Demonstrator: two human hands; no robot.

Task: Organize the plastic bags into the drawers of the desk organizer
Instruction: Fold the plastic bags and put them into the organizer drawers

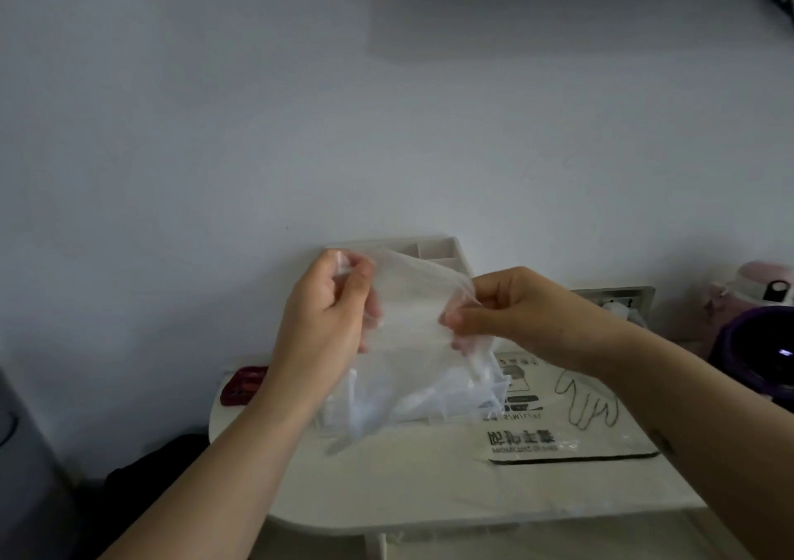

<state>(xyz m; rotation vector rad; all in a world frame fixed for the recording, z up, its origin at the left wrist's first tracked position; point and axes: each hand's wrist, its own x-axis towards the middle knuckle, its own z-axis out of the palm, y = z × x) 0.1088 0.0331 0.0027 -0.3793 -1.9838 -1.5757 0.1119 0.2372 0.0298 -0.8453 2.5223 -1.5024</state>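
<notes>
The left hand has its fingers curled, pinching the upper left corner of a clear plastic bag. Left of that wrist, one dark red object lies at the edge of the white table. The single bag hangs stretched between the two hands, above the table and right in front of the one desk organizer, hiding most of it. Only its white top rim and a clear drawer corner show. The right hand grips the bag's right edge with thumb and curled fingers. Under that forearm one printed packet with a glove drawing lies flat. Farther right stand one pink bottle and one purple round object.
</notes>
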